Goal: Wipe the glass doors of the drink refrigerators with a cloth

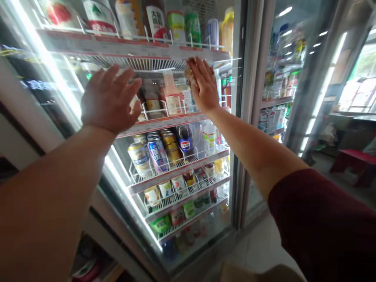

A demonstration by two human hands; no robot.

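Note:
A glass-doored drinks fridge (202,243) stands right in front of me, its door closed. My right hand (204,84) presses a crumpled brownish cloth (188,73) to the glass, at the height of the second shelf. Only the edge of the cloth shows beside the fingers; the palm side is hidden. My left hand (110,100) is raised at the left part of the door, fingers spread and holding nothing. It is slightly blurred, and whether it touches the glass I cannot tell. Behind the glass, bottles and cans such as a cola bottle (184,139) fill the shelves.
Vertical metal door frames (251,58) run beside the door. To the right is another glass fridge door (276,82) with drinks behind it. Farther right stands a red stool (354,160). Tiled floor (260,246) shows below.

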